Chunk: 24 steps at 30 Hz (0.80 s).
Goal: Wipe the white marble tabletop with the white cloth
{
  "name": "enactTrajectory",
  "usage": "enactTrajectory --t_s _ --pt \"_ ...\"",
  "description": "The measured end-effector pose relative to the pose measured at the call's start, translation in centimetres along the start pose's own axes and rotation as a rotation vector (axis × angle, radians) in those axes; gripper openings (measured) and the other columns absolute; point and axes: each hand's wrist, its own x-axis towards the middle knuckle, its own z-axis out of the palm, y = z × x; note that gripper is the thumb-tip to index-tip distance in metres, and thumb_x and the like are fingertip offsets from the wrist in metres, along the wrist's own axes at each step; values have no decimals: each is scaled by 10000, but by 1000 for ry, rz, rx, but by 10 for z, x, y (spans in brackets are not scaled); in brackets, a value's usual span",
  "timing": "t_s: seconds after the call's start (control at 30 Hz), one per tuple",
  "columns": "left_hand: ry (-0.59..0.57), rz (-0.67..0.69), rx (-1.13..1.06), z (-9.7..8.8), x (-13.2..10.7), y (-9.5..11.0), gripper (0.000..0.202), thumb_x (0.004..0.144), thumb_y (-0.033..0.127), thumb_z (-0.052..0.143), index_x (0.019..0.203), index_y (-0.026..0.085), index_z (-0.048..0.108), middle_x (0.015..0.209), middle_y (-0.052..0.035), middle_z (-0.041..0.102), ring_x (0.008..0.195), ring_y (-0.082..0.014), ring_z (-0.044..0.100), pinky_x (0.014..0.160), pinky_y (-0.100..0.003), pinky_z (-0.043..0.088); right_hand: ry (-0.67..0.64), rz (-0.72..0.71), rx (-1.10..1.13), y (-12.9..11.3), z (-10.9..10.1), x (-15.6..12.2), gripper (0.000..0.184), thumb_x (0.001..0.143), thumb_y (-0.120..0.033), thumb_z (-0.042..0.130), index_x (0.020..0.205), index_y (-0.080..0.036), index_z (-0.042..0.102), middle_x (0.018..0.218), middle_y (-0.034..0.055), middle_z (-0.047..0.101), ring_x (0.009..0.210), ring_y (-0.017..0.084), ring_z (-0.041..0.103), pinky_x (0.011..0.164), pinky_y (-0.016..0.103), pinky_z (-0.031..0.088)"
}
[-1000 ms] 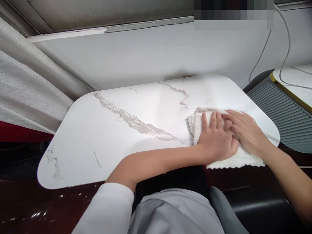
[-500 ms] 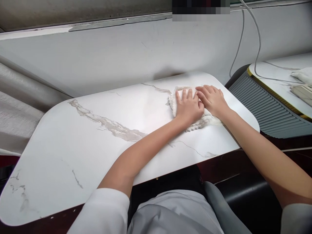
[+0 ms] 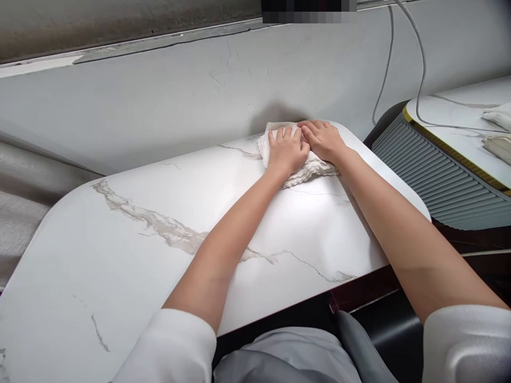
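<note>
A white cloth [image 3: 315, 169] with a frilled edge lies bunched near the far edge of a white marble-patterned tabletop [image 3: 139, 287]. My left hand [image 3: 286, 151] presses flat on its left half, fingers spread and pointing away from me. Beside it, my right hand [image 3: 324, 141] rests on the cloth's upper right, fingers extended to the left and close to the left thumb. Both palms are hidden. Neither hand visibly wraps around the cloth.
A pale wall [image 3: 159, 106] rises directly behind the table. At right stands another marble-topped piece with a ribbed grey side [image 3: 435, 170] and gold trim. A grey cable [image 3: 423, 69] hangs down onto it. A dark chair armrest [image 3: 363, 346] is near my lap.
Both hands and the cloth have slid away from me and slightly left, to the table's far edge. The view has shifted a little too.
</note>
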Motion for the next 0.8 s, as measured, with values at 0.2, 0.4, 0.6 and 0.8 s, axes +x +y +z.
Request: enactTrajectory --t_s 0.2,0.4,0.6,0.8 --pt "11 -14 16 5 19 3 506 969 316 274 1427 246 478 1479 -61 499 1406 -272 374 1223 -502 174 -10 12 44 11 -3 13 601 1001 -529 105 1382 -314 516 1454 54 514 1325 337 435 1062 548 353" --pt "38 -24 11 14 36 15 493 965 298 295 1413 247 495 1433 -80 536 1364 -298 411 1208 -517 191 -35 30 58 31 -7 26 546 1001 -518 165 1386 -335 506 1468 31 501 1355 333 414 1071 554 362" --pt "38 -26 -1 19 51 28 471 968 281 294 1377 243 524 1398 -84 559 1353 -290 425 1205 -504 196 -65 99 49 46 -15 32 507 997 -484 237 1423 -334 468 1487 36 477 1347 346 425 1064 569 385" --pt "61 -15 -36 25 50 40 441 978 280 310 1351 219 536 1414 -83 553 1354 -287 418 1212 -496 181 -81 146 58 51 -25 22 508 991 -520 272 1431 -347 456 1478 51 484 1339 354 439 1071 563 370"
